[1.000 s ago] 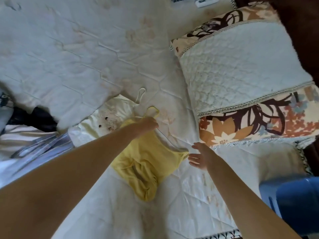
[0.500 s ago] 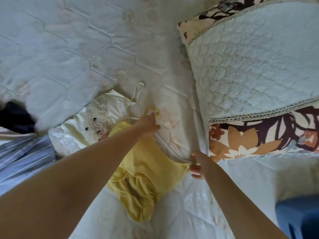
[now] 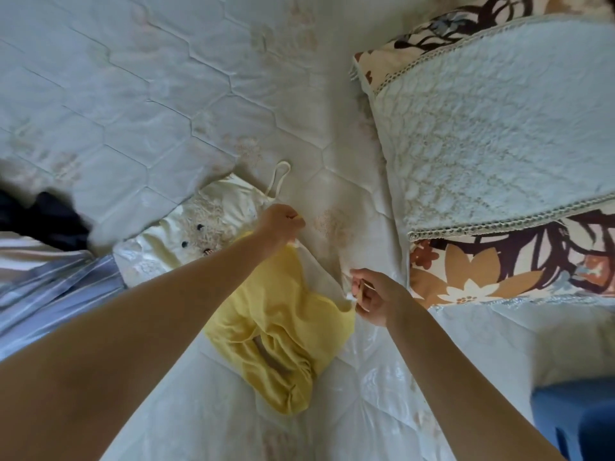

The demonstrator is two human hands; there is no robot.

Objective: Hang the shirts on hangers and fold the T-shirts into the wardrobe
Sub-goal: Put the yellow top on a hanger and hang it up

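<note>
Left hand (image 3: 279,224) fingers curled, pinching one strap of yellow camisole (image 3: 283,327); right hand (image 3: 372,296) pinches the other strap corner. Camisole hangs bunched below both fists, over quilted mattress (image 3: 166,94). Cream top (image 3: 206,224) just beyond left fingers.

Both arms reach over a white quilted bed (image 3: 166,94). The left hand (image 3: 279,224) pinches one top corner of a yellow top (image 3: 283,321), and the right hand (image 3: 372,296) pinches the other, at its thin strap. The top's lower part lies bunched on the bed. A cream top (image 3: 213,221) lies just left of it, striped fabric (image 3: 50,281) farther left. A flowered pillow (image 3: 499,128) lies at right.
</note>
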